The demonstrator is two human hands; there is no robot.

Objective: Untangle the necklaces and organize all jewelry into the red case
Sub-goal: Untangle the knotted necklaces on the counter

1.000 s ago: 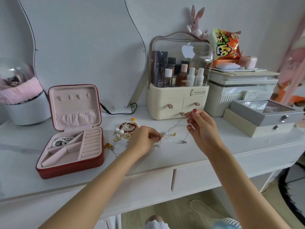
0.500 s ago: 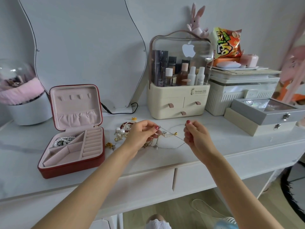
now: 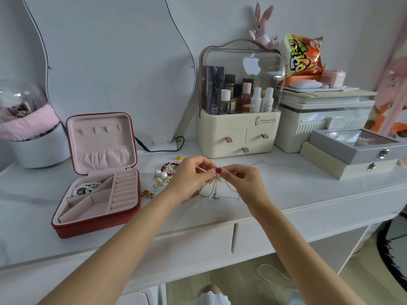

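Observation:
The red case (image 3: 72, 227) stands open at the left of the white vanity top, pink inside, with a pearl strand (image 3: 84, 187) in its back-left compartment. In the middle, my left hand (image 3: 189, 177) and my right hand (image 3: 244, 183) meet fingertip to fingertip, both pinching the tangled thin necklaces (image 3: 217, 190) just above the top. Silver chain loops and a small pendant hang below my fingers. A heap of pearl earrings and a red bead bracelet (image 3: 166, 171) lies left of my left hand. A gold piece (image 3: 147, 193) lies beside the case.
A cream cosmetics organizer (image 3: 237, 133) stands right behind my hands. Grey and beige boxes (image 3: 350, 155) sit at the right. A mirror (image 3: 110, 62) with a black cable leans on the wall. A white pot with a pink fluffy item (image 3: 28, 133) is at far left.
My hands have come together from being spread apart. The chain that was stretched between them now hangs in slack loops under my fingers.

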